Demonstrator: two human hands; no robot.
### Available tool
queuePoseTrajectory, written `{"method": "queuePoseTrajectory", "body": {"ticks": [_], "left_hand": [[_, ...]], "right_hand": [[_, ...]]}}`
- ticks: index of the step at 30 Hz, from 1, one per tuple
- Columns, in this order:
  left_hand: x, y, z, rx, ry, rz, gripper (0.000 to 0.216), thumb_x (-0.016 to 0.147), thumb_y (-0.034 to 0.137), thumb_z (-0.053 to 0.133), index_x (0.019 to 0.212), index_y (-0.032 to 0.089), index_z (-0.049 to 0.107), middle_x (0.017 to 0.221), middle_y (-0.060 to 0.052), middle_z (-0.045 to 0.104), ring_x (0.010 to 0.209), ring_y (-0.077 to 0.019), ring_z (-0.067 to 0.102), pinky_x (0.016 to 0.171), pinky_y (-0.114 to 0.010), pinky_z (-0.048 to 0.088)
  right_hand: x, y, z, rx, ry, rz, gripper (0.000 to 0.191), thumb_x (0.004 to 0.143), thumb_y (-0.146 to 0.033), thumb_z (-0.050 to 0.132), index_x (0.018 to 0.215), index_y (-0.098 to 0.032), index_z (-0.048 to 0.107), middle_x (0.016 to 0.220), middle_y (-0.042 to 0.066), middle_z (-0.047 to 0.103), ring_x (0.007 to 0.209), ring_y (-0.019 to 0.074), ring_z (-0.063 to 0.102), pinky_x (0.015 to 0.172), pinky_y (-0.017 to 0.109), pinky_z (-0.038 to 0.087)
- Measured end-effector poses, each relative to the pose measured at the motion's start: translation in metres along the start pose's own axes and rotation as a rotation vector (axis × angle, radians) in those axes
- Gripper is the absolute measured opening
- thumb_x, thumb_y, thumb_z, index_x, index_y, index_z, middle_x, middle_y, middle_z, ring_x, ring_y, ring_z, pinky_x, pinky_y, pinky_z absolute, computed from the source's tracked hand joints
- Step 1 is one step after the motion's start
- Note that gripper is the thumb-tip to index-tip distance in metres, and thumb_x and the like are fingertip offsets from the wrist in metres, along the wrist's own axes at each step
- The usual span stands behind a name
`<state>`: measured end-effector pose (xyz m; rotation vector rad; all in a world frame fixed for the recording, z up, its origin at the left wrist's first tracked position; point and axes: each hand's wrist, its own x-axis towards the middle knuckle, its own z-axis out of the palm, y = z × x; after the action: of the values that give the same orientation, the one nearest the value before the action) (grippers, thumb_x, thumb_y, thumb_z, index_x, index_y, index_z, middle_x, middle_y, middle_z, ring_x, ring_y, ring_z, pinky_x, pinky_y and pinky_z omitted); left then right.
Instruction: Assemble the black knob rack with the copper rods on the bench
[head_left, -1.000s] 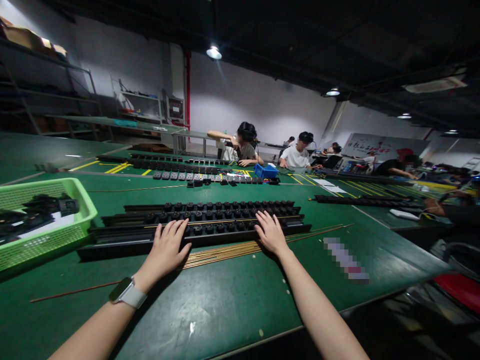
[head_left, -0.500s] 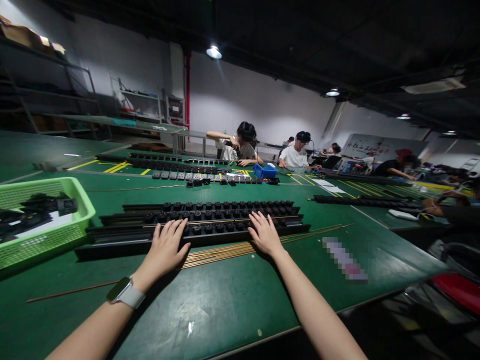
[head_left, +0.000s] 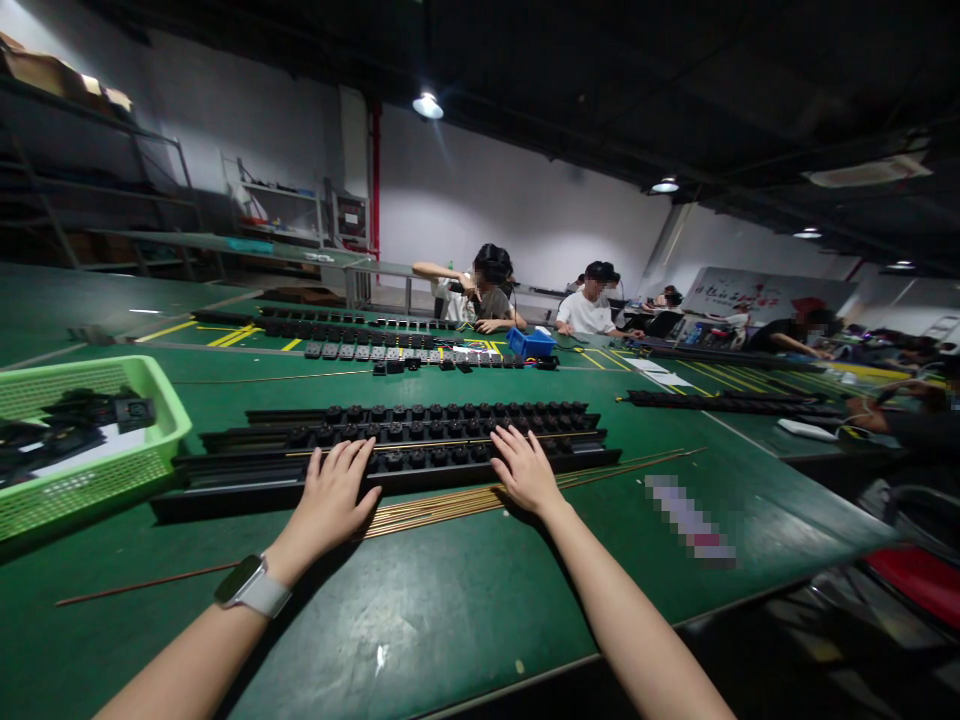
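Left hand (head_left: 330, 497) and right hand (head_left: 525, 470) lie open, flat on the black strip (head_left: 435, 461). Likely a seating step; the next move calls for even downward pressure.

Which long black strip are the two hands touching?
The front strip, right behind the brass rods. The left hand and right hand lie flat on it; the other strips sit farther back.

The right hand (head_left: 525, 472) is now further left along the black socket rail (head_left: 420, 462) than a second ago. It slides over the rail's front row of sockets in small steps. Its spread fingers stay flat on the rail, and the wrist comes closer to the rail's front edge. The stretch of rail between it and the left hand (head_left: 330, 495) is shorter.
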<state>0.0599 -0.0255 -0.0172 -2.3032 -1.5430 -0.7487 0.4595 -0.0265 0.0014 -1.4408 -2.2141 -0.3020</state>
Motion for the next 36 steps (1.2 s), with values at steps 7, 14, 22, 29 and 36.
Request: {"method": "queuePoseTrajectory", "body": {"ticks": [7, 14, 22, 29, 36], "left_hand": [[0.001, 0.001, -0.002, 0.001, -0.015, 0.000, 0.073, 0.100, 0.044, 0.048, 0.166, 0.015, 0.038, 0.162, -0.018, 0.054, 0.153, -0.0374, 0.044, 0.132, -0.068, 0.017], [0.000, 0.001, -0.001, -0.002, 0.010, 0.004, 0.074, 0.099, 0.044, 0.050, 0.167, 0.018, 0.038, 0.161, -0.018, 0.055, 0.152, -0.0386, 0.045, 0.132, -0.069, 0.017], [0.000, 0.000, 0.001, 0.005, 0.006, 0.002, 0.073, 0.099, 0.043, 0.050, 0.166, 0.016, 0.039, 0.161, -0.018, 0.055, 0.153, -0.0385, 0.045, 0.132, -0.068, 0.018], [0.000, 0.000, 0.001, 0.008, -0.001, 0.003, 0.072, 0.100, 0.044, 0.048, 0.166, 0.015, 0.039, 0.162, -0.018, 0.054, 0.153, -0.0382, 0.044, 0.132, -0.068, 0.016], [0.001, 0.001, -0.001, 0.005, 0.000, 0.006, 0.073, 0.100, 0.044, 0.049, 0.166, 0.016, 0.039, 0.161, -0.018, 0.055, 0.153, -0.0386, 0.045, 0.132, -0.069, 0.017]], "right_hand": [[0.002, -0.005, 0.000, -0.033, -0.017, -0.004, 0.056, 0.114, -0.043, 0.041, 0.169, -0.032, 0.040, 0.173, 0.003, 0.041, 0.164, 0.0285, 0.032, 0.134, 0.059, 0.020], [0.005, -0.011, 0.002, -0.047, -0.007, -0.015, 0.058, 0.114, -0.043, 0.041, 0.170, -0.030, 0.038, 0.176, 0.003, 0.036, 0.165, 0.0287, 0.028, 0.135, 0.060, 0.018], [0.008, -0.015, 0.001, -0.048, 0.000, -0.049, 0.060, 0.113, -0.041, 0.042, 0.171, -0.029, 0.034, 0.177, 0.004, 0.034, 0.166, 0.0286, 0.026, 0.135, 0.059, 0.018], [0.010, -0.021, 0.003, -0.062, -0.007, -0.069, 0.061, 0.113, -0.039, 0.044, 0.172, -0.030, 0.032, 0.178, 0.003, 0.031, 0.167, 0.0288, 0.023, 0.135, 0.060, 0.017], [0.008, -0.019, 0.004, -0.058, 0.002, -0.066, 0.060, 0.113, -0.037, 0.042, 0.172, -0.030, 0.033, 0.178, 0.003, 0.031, 0.166, 0.0277, 0.024, 0.135, 0.059, 0.017]]}}
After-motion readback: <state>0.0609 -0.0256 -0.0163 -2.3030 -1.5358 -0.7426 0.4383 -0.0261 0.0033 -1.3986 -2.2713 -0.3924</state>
